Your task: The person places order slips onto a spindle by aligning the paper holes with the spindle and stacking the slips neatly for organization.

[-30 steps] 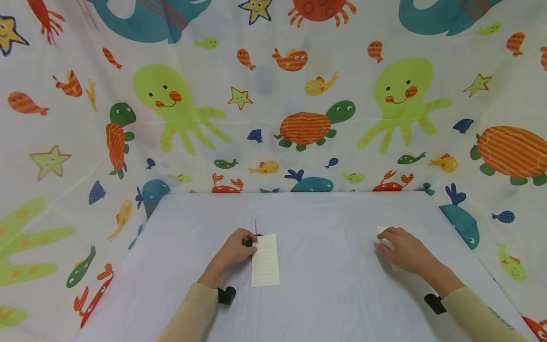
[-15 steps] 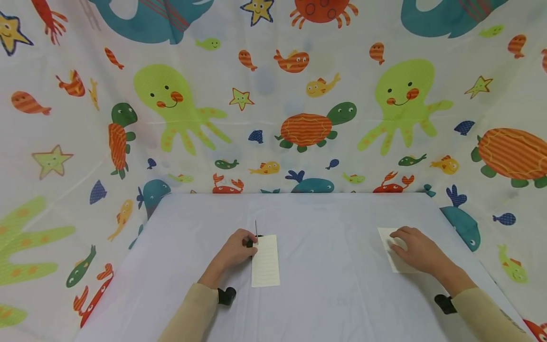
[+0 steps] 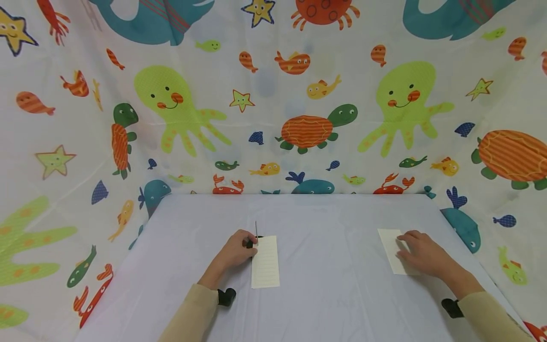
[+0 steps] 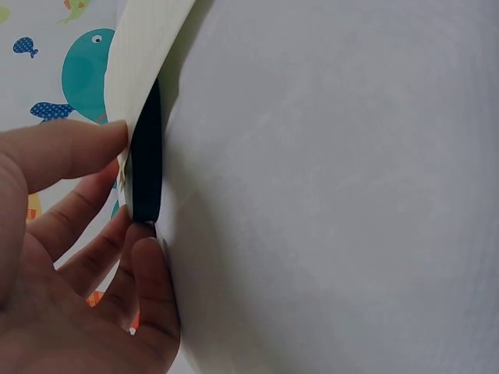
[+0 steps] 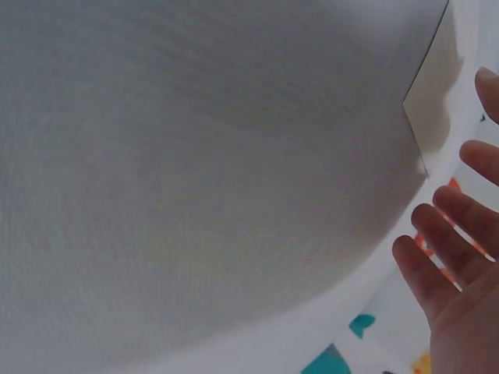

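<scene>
On the left of the white table lies a narrow cream lined sheet of paper (image 3: 266, 262). My left hand (image 3: 237, 248) is at its upper left corner, and the left wrist view shows my thumb (image 4: 74, 152) against the paper. Between paper and fingers is a flat black piece (image 4: 146, 160), its kind unclear. A thin dark upright line (image 3: 256, 229) rises beside this hand. At the right, my right hand (image 3: 423, 254) hovers over or lightly touches a second cream sheet of paper (image 3: 391, 244), partly covering it. Its fingers look spread and hold nothing in the right wrist view.
A white cloth covers the table (image 3: 329, 285). Behind and at both sides hangs a curtain (image 3: 265, 85) printed with sea animals. A black wrist camera (image 3: 226, 297) sits below the left hand, another black one (image 3: 451, 308) below the right.
My right hand has moved right, uncovering more of the right sheet. The left hand and its sheet have stayed in place.
</scene>
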Action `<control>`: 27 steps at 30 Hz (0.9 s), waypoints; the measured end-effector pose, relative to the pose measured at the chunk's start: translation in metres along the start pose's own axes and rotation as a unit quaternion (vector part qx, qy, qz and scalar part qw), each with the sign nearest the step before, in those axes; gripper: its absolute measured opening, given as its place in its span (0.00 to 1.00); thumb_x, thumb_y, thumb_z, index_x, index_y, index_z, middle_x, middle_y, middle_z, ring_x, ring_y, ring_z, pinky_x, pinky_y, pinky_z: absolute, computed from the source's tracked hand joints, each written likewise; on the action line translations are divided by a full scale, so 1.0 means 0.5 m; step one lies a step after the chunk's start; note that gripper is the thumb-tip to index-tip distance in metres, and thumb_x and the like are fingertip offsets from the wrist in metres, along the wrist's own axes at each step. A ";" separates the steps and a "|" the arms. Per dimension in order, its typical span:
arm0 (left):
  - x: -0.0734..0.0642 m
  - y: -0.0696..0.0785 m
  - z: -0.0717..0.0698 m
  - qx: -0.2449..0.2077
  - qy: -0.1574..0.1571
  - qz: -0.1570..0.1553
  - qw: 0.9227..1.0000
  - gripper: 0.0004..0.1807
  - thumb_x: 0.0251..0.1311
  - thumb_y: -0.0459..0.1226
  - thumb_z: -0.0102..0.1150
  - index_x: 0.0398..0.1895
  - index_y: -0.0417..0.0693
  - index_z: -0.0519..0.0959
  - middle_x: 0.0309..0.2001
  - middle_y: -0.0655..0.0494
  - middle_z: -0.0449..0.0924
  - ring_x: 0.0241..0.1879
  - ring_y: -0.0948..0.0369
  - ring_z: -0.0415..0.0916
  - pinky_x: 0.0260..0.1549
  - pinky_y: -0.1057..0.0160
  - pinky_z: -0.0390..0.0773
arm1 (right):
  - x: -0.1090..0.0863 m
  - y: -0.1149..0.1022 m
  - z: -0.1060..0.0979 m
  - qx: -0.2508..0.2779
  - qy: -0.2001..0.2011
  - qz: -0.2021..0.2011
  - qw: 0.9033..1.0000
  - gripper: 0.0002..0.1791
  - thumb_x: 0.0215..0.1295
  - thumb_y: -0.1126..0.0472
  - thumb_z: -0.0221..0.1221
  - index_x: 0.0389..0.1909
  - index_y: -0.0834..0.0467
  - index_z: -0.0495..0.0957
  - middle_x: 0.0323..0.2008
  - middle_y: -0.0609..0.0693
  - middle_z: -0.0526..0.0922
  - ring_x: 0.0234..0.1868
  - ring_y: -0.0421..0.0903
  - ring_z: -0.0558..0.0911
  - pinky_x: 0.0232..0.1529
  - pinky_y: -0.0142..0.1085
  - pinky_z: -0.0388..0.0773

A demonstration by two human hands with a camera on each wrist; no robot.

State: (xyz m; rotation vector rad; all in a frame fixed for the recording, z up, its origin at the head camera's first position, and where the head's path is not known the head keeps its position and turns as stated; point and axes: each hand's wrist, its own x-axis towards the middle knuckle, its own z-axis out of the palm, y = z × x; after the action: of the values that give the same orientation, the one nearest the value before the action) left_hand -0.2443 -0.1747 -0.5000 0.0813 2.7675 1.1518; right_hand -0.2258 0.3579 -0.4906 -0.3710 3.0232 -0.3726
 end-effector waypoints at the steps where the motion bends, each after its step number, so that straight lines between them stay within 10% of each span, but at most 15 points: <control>1: 0.000 0.000 0.001 0.000 0.000 0.000 1.000 0.09 0.59 0.33 0.68 0.43 0.46 0.81 0.51 0.48 0.74 0.46 0.51 0.70 0.46 0.49 0.73 | -0.001 0.003 0.001 0.000 0.001 -0.001 1.000 0.30 0.64 0.49 0.67 0.59 0.66 0.77 0.57 0.71 0.74 0.56 0.70 0.73 0.53 0.65 0.73; 27: -0.005 -0.004 0.001 -0.015 -0.007 -0.012 1.000 0.10 0.60 0.34 0.68 0.44 0.48 0.81 0.52 0.49 0.74 0.48 0.51 0.70 0.48 0.49 0.73 | -0.008 0.004 0.019 0.014 0.008 0.024 1.000 0.32 0.61 0.52 0.69 0.60 0.69 0.77 0.59 0.74 0.71 0.58 0.72 0.69 0.54 0.67 0.70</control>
State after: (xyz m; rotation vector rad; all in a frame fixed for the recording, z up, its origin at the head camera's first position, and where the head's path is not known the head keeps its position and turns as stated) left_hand -0.2417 -0.1759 -0.5013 0.0538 2.7313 1.1818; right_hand -0.2216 0.3587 -0.5002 -0.2945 3.0321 -0.4149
